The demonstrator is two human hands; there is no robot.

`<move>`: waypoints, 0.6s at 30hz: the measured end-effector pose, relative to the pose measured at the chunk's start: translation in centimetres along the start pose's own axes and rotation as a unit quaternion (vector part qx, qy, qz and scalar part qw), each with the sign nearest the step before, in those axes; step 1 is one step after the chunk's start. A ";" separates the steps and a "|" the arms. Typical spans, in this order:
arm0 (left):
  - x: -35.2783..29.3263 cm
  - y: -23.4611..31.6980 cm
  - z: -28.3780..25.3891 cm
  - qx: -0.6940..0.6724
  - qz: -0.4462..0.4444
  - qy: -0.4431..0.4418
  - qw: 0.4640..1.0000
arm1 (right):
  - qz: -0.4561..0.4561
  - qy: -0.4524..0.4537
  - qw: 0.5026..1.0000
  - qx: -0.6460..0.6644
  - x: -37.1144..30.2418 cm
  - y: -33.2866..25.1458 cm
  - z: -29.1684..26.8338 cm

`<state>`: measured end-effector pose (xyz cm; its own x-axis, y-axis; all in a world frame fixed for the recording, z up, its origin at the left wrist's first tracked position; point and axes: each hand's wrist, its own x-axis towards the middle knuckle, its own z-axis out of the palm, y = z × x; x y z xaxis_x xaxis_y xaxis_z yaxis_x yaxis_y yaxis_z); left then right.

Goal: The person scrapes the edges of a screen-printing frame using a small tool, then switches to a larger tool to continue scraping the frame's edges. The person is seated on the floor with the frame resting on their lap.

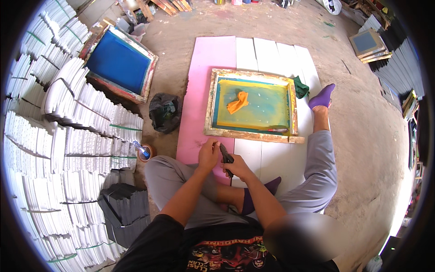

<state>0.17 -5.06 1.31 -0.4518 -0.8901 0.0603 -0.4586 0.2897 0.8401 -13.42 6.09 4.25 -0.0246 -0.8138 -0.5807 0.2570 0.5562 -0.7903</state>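
Above my crossed leg, my right hand is wrapped round dark-handled pliers, their jaws pointing up toward my left fingertips. My left hand is pinched closed just beside the jaws; whatever is between its fingers is too small to name. Just beyond both hands lies a wooden-framed printing screen with a yellow and teal mesh. A crumpled orange cloth rests on that mesh. Near the frame's close edge lies a thin tool with a red handle. A dark green cloth sits against the right side.
Pink and white boards lie beneath the screen. Left of them stand a black plastic bag, a tape roll and tall bundled white stacks. A blue screen leans at far left. My outstretched foot is at right.
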 end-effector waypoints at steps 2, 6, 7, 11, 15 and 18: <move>-0.1 -1.0 -0.3 -0.007 0.003 0.029 1.000 | 0.020 -0.017 1.000 0.000 0.2 -0.7 0.6; 0.5 -2.2 -1.0 0.051 -0.138 0.094 0.985 | 0.064 -0.002 0.998 0.022 0.0 -0.8 0.4; 0.6 -2.4 -1.3 0.087 -0.169 0.108 0.976 | 0.066 0.013 0.997 0.026 0.0 -0.6 0.1; 0.9 -3.2 -2.1 0.135 -0.294 0.122 0.938 | 0.064 0.082 0.994 0.043 -0.1 -0.1 -1.3; 1.2 -2.1 -1.8 0.122 -0.251 0.099 0.955 | 0.051 0.142 0.988 0.041 0.1 0.4 -2.8; 0.4 -3.4 -0.6 0.143 -0.072 0.085 0.983 | 0.052 0.190 0.980 0.039 0.0 0.4 -3.2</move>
<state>2.01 -6.58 -1.20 -0.2418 -0.9684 0.0613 -0.7165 0.2209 0.6617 -16.44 6.83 3.28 -0.3477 -0.6235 -0.7003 0.3499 0.6066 -0.7138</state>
